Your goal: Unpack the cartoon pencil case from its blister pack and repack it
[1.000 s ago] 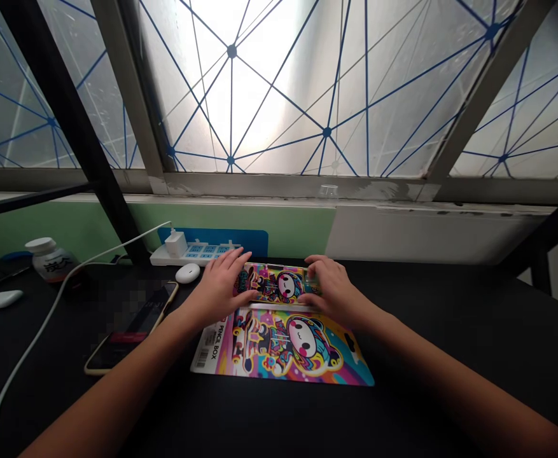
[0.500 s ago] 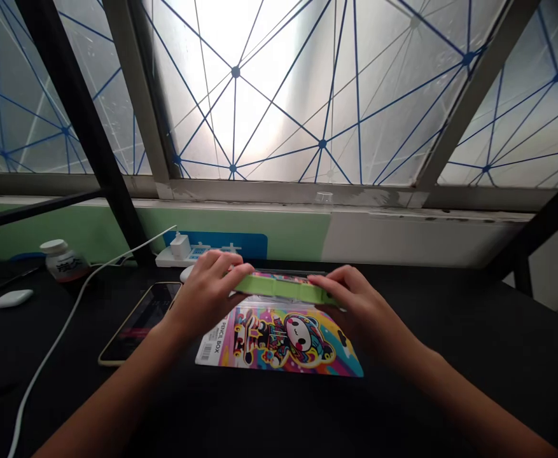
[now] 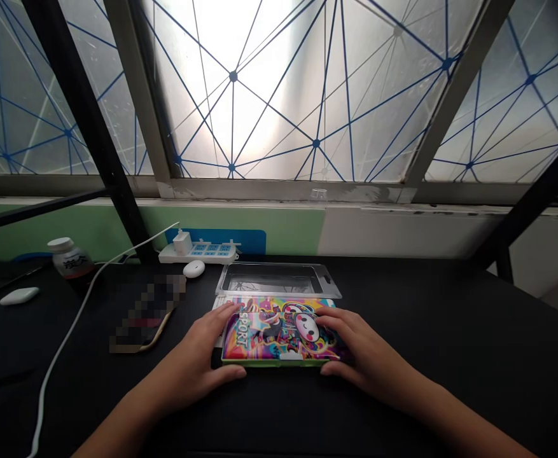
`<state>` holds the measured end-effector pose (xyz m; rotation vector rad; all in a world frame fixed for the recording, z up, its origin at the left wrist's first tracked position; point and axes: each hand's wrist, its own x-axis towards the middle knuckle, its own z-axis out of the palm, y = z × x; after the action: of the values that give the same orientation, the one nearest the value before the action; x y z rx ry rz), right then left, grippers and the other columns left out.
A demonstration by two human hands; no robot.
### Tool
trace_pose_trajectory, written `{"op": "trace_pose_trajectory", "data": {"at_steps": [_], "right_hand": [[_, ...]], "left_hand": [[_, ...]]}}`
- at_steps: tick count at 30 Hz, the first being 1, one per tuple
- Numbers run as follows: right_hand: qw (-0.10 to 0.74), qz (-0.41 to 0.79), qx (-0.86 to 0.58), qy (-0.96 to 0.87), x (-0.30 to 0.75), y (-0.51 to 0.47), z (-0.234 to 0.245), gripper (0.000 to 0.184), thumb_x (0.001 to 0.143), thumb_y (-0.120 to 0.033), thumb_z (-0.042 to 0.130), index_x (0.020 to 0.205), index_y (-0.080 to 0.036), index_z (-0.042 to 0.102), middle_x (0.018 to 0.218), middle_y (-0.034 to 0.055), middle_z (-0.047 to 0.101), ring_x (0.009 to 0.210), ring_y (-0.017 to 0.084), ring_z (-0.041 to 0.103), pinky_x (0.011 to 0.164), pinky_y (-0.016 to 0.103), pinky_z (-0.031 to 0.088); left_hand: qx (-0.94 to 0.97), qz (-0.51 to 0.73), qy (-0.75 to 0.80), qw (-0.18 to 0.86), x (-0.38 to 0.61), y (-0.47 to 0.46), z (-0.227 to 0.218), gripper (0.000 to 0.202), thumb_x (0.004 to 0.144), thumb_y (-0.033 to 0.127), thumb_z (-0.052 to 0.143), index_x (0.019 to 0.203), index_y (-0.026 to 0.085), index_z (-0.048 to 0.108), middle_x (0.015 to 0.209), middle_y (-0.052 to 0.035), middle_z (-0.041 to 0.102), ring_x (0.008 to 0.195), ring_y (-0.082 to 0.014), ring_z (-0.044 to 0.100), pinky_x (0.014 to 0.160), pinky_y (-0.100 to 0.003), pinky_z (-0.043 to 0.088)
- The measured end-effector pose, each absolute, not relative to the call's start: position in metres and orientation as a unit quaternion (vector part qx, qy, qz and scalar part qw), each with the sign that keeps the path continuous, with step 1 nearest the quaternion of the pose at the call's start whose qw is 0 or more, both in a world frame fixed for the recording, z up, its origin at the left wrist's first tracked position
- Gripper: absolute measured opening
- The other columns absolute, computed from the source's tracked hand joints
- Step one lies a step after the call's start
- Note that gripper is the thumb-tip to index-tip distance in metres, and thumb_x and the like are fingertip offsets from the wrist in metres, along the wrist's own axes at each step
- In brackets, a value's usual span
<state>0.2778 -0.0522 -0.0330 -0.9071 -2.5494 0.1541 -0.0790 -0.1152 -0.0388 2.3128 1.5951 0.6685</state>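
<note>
A pencil box (image 3: 279, 334) with a bright cartoon print, the word SPORT and a green rim lies flat on a printed card sleeve (image 3: 279, 302). My left hand (image 3: 197, 353) grips the box's left end, and my right hand (image 3: 359, 346) grips its right end. Behind the box sits a clear plastic blister tray (image 3: 273, 278). The box hides most of the card.
A power strip (image 3: 197, 252) with a white charger (image 3: 182, 242) and a small white oval case (image 3: 193, 268) stands at the back of the black desk (image 3: 450, 331). On the left are a pixelated phone (image 3: 147, 312), a bottle (image 3: 71, 257) and a white cable (image 3: 69, 324).
The pencil box has come down from its raised, edge-on position and now lies flat nearer me, print up. The clear tray behind it has come into view.
</note>
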Motion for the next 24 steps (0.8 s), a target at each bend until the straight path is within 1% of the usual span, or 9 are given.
{"op": "trace_pose_trajectory", "data": {"at_steps": [5,7,10,12,14,16,18,21,24], "right_hand": [[0.184,0.164,-0.355,-0.902,0.290,-0.045,-0.026,0.053,0.086,-0.051,0.069,0.132,-0.027,0.056,0.148,0.0117,0.050,0.134,0.030,0.050,0.107,0.045,0.047],[0.186,0.194,-0.347,-0.898,0.290,-0.041,-0.017,0.048,0.086,-0.051,0.070,0.127,-0.027,0.060,0.144,0.0100,0.055,0.129,0.030,0.054,0.106,0.044,0.047],[0.233,0.229,-0.384,-0.864,0.288,-0.029,-0.002,0.034,0.094,-0.051,0.058,0.113,-0.025,0.067,0.114,0.0078,0.071,0.102,0.027,0.068,0.088,0.039,0.055],[0.290,0.247,-0.428,-0.820,0.287,-0.018,0.001,0.035,0.096,-0.053,0.051,0.103,-0.023,0.067,0.091,0.0056,0.073,0.081,0.024,0.070,0.073,0.036,0.056],[0.343,0.277,-0.451,-0.777,0.288,-0.008,-0.003,0.035,0.095,-0.055,0.053,0.103,-0.022,0.064,0.080,0.0033,0.070,0.069,0.022,0.068,0.065,0.035,0.056],[0.369,0.308,-0.452,-0.752,0.290,0.000,-0.012,0.036,0.094,-0.054,0.054,0.112,-0.023,0.059,0.077,0.0011,0.068,0.064,0.021,0.068,0.063,0.036,0.056],[0.367,0.312,-0.448,-0.753,0.294,0.002,-0.021,0.038,0.096,-0.052,0.053,0.122,-0.024,0.055,0.078,0.0006,0.068,0.066,0.021,0.069,0.065,0.036,0.057],[0.347,0.281,-0.419,-0.791,0.302,-0.001,-0.026,0.042,0.098,-0.052,0.049,0.132,-0.028,0.050,0.094,0.0039,0.071,0.083,0.023,0.070,0.076,0.037,0.057],[0.318,0.259,-0.355,-0.840,0.310,-0.007,-0.022,0.060,0.096,-0.065,0.041,0.146,-0.031,0.039,0.118,0.0083,0.068,0.103,0.026,0.068,0.089,0.042,0.056]], "left_hand": [[0.753,0.237,0.580,0.202,-0.077,-0.113,-0.034,0.095,0.080,0.040,0.076,0.157,0.032,0.021,0.156,-0.0112,0.040,0.142,-0.0361,0.038,0.114,-0.053,0.036],[0.742,0.243,0.586,0.217,-0.076,-0.113,-0.033,0.101,0.078,0.040,0.078,0.158,0.033,0.016,0.154,-0.0116,0.041,0.142,-0.0363,0.038,0.114,-0.053,0.035],[0.734,0.247,0.588,0.233,-0.076,-0.115,-0.033,0.107,0.078,0.041,0.079,0.159,0.036,0.009,0.153,-0.0107,0.042,0.143,-0.0365,0.036,0.115,-0.054,0.033],[0.733,0.245,0.586,0.244,-0.076,-0.116,-0.032,0.110,0.078,0.041,0.078,0.159,0.038,0.003,0.154,-0.0093,0.041,0.144,-0.0365,0.034,0.114,-0.055,0.033],[0.730,0.242,0.586,0.256,-0.076,-0.118,-0.030,0.112,0.079,0.041,0.078,0.158,0.039,-0.002,0.154,-0.0083,0.043,0.144,-0.0369,0.035,0.113,-0.057,0.033],[0.726,0.243,0.585,0.267,-0.077,-0.118,-0.028,0.111,0.080,0.043,0.076,0.158,0.040,-0.003,0.153,-0.0079,0.044,0.142,-0.0370,0.038,0.113,-0.057,0.034],[0.720,0.255,0.583,0.275,-0.077,-0.119,-0.028,0.108,0.081,0.045,0.074,0.158,0.040,-0.001,0.151,-0.0078,0.047,0.140,-0.0364,0.042,0.113,-0.056,0.034],[0.697,0.283,0.594,0.285,-0.078,-0.119,-0.032,0.100,0.083,0.052,0.071,0.159,0.038,0.007,0.149,-0.0081,0.050,0.138,-0.0346,0.045,0.113,-0.053,0.035],[0.660,0.302,0.626,0.286,-0.078,-0.118,-0.037,0.082,0.086,0.058,0.063,0.155,0.033,0.026,0.146,-0.0100,0.052,0.137,-0.0336,0.047,0.112,-0.048,0.038]]}}
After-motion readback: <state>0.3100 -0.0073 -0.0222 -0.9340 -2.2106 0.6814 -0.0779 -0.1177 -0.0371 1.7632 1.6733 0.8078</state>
